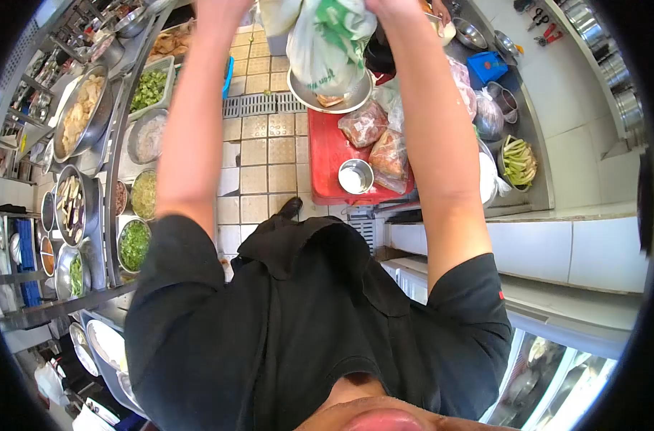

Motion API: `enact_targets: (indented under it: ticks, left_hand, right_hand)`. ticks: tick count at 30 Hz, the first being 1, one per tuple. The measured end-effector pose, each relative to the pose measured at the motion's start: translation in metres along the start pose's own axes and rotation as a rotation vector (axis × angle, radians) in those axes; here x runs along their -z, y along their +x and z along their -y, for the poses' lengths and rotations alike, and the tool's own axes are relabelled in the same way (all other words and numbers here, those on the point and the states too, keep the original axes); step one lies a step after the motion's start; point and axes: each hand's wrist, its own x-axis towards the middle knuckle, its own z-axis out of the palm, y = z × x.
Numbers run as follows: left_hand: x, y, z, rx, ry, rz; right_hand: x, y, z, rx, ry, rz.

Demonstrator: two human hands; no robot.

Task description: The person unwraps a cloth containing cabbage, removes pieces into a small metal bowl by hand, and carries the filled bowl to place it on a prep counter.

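- White-and-green plastic bag [332, 47]: far centre, between the hands, overlapping a metal bowl [358, 95] containing a brownish piece
- Red tray [322, 158]: right of centre, bearing bagged meat [363, 125] and a metal cup [356, 177], contents unclear
- Left: chopped greens [149, 90] in a tub
- Left hand [225, 6], right hand [393, 6]: cut off, grip cannot be told
- Bag's top: cut off
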Motion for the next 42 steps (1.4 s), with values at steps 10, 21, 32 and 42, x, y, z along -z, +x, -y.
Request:
enact_targets:
  ticks: [10,21,32,42]
  left_hand:
    - [0.001,-0.149,0.019,0.176,-0.348,0.530]
    - [0.073,-0.105,0.064,0.487,-0.679,0.611]
    - [0.044,-0.136,0.145,0.908,-1.566,0.188]
    - [0.036,-0.140,0.149,0.997,-1.079,0.488]
  right_hand:
    - [-0.087,-0.027,0.015,-0.130,-0.754,0.266]
    - [-0.158,0.001,-0.029,0.105,-0.651,0.351]
    - [-0.163,-0.033,-0.040,0.027,-0.775,0.187]
    - [-0.117,-0.078,-0.114,-0.244,0.104,-0.213]
